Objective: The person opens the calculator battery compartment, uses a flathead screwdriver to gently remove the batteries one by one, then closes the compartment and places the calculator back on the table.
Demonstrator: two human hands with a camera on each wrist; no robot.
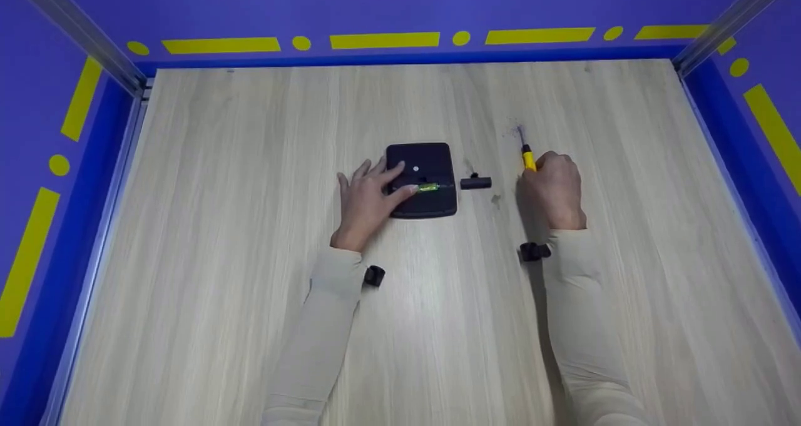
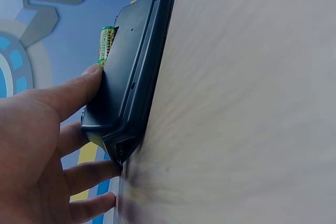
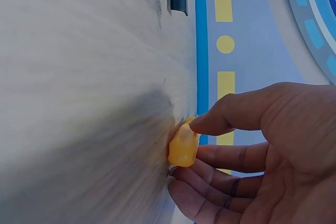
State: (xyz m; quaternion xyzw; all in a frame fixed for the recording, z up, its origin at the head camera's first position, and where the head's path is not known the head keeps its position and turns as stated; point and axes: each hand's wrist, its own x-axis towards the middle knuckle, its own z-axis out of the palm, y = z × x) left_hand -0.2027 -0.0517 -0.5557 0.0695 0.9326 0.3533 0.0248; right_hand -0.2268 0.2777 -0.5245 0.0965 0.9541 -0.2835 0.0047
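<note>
A flat black device (image 1: 432,154) with rounded corners lies on the table, a battery slot in its upper face. A green and yellow battery (image 1: 428,187) sits at the slot; in the left wrist view it stands partly proud of the surface. My left hand (image 1: 366,201) lies over the device's left side, thumb pressing the battery's end and the other fingers spread. To the right, my right hand (image 1: 556,187) pinches the yellow handle of a screwdriver (image 1: 529,158) between thumb and fingers, its shaft pointing away from me, low over the table.
Between the device and the right hand lies a small black battery cover (image 1: 475,182). Dark scuff marks show on the wooden table (image 1: 250,226) near the screwdriver's tip. Blue walls (image 1: 388,13) with yellow markings enclose the back and sides.
</note>
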